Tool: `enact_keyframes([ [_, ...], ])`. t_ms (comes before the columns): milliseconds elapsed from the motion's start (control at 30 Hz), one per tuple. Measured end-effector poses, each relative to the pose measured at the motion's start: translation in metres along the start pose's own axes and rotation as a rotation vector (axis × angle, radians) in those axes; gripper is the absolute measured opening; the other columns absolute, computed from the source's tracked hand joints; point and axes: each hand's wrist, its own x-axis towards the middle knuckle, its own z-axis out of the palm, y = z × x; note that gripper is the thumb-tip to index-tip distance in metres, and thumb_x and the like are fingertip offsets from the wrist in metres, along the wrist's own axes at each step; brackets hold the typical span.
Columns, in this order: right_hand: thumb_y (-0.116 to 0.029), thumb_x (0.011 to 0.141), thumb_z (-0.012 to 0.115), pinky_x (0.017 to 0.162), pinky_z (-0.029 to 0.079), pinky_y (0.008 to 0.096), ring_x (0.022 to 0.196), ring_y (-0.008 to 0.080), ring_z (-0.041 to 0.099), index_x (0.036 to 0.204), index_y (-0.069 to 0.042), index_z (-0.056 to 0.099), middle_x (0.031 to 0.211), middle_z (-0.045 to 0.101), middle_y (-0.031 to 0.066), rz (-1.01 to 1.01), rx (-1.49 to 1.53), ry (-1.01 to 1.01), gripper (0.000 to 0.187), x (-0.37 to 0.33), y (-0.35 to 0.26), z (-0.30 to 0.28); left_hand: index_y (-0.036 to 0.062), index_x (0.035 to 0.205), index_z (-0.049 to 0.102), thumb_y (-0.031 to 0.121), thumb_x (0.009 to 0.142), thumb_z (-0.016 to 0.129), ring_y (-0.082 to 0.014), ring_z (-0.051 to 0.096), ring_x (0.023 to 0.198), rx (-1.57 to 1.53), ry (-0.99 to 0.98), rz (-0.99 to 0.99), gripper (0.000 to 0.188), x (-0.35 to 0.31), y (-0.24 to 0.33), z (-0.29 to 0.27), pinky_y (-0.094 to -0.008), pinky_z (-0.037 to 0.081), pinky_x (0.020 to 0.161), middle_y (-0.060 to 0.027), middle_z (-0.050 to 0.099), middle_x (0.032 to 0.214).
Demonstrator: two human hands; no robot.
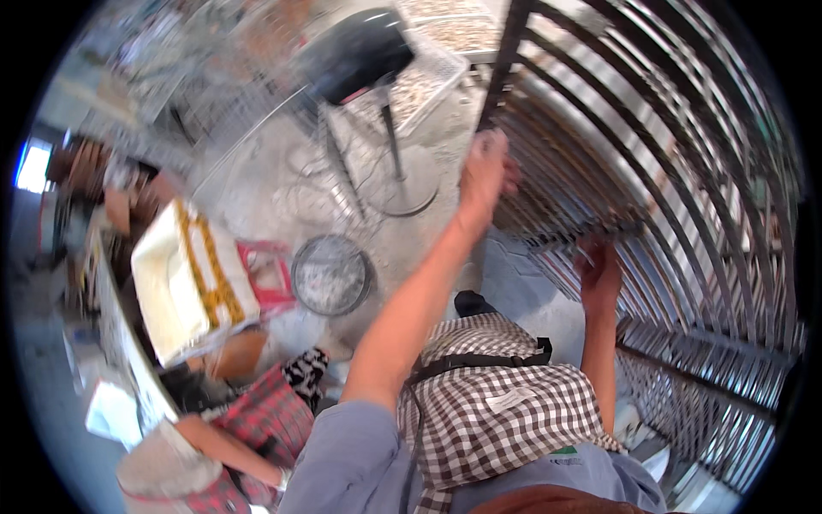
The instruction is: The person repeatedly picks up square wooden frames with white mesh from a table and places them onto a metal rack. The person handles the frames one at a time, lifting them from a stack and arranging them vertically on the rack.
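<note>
A brown slatted tray [565, 158] sits tilted in the metal rack [676, 111] on my right. My left hand [488, 171] is at the tray's left side, its fingers curled in toward the edge and slightly blurred. Lower down, my right hand [598, 267] grips the tray's near edge from below, its fingertips partly hidden by that edge. Whatever lies on the tray is too blurred to name. A checked apron [505, 403] covers my front.
On the left stand a dark round bucket [331, 274], a white foam box [184, 283] with yellow tape and a red bag [267, 274]. Beyond are a black machine on a stand [364, 56] and white crates [437, 77]. A co-worker's arm [227, 445] shows at lower left.
</note>
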Motion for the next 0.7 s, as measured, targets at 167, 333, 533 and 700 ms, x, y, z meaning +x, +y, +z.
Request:
enact_keyframes([
  [167,-0.036,0.096,0.048,0.061,0.055,0.0308,0.078,0.0226,0.067,0.134,-0.004,0.043,0.099,0.065,0.0189,0.463,-0.518,-0.378,0.05,-0.061,0.065,-0.027,0.0065,0.128,0.052,0.043,0.089,0.052,-0.0168,0.063,0.069,0.239,-0.126,-0.346,0.053,-0.104,-0.107,-0.055,-0.0294,0.049,0.056,-0.0092,0.064,0.094],
  [333,-0.03,0.093,0.054,0.084,0.049,0.0333,0.097,0.0259,0.064,0.124,-0.004,0.057,0.111,0.065,0.0171,0.169,-1.338,-0.993,0.04,-0.077,0.128,-0.058,0.0074,0.115,0.061,0.045,0.086,0.05,-0.0362,0.057,0.106,0.841,-0.272,-0.329,0.049,-0.158,-0.196,-0.117,-0.0428,0.044,0.09,-0.0192,0.062,0.112],
  [533,-0.033,0.089,0.058,0.094,0.043,0.035,0.111,0.0291,0.058,0.12,-0.002,0.059,0.12,0.06,0.0177,0.399,-1.345,-0.998,0.044,-0.072,0.117,-0.047,0.0067,0.112,0.063,0.04,0.087,0.048,-0.0386,0.055,0.108,1.038,-0.596,-0.404,0.044,-0.177,-0.206,-0.138,-0.0433,0.042,0.094,-0.0194,0.061,0.114],
  [700,-0.027,0.083,0.059,0.093,0.043,0.0357,0.108,0.0324,0.058,0.118,-0.002,0.06,0.115,0.062,0.0196,0.309,-1.344,-1.139,0.043,-0.03,0.122,-0.12,0.0134,0.121,0.059,0.037,0.087,0.049,-0.0328,0.05,0.119,1.178,-0.397,-0.448,0.043,-0.218,-0.25,-0.107,-0.0425,0.039,0.1,-0.0144,0.054,0.128],
])
